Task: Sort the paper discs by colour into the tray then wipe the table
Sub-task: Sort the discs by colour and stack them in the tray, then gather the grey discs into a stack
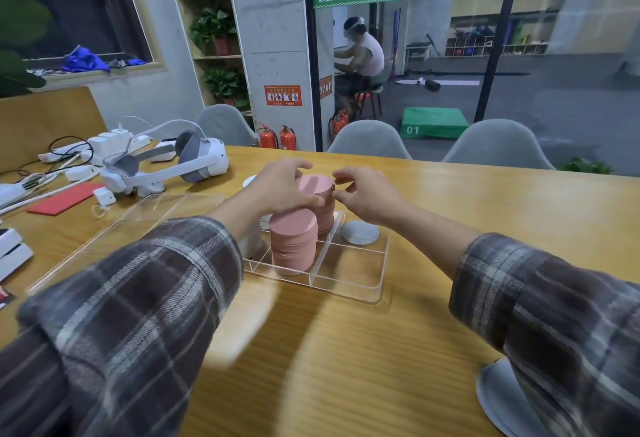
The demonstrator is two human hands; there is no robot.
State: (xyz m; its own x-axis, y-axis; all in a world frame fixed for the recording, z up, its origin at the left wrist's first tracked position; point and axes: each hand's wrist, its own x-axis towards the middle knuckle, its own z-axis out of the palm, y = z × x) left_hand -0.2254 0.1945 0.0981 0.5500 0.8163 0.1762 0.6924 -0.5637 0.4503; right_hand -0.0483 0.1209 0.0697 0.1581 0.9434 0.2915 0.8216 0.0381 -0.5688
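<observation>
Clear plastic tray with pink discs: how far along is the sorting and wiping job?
Done: one stack of pink paper discs stands in the clear divided tray, pale grey discs in a rear compartment. In hand: the left hand and right hand hold a second pink stack behind it. Left: wiping the wooden table, apparently not begun.
</observation>
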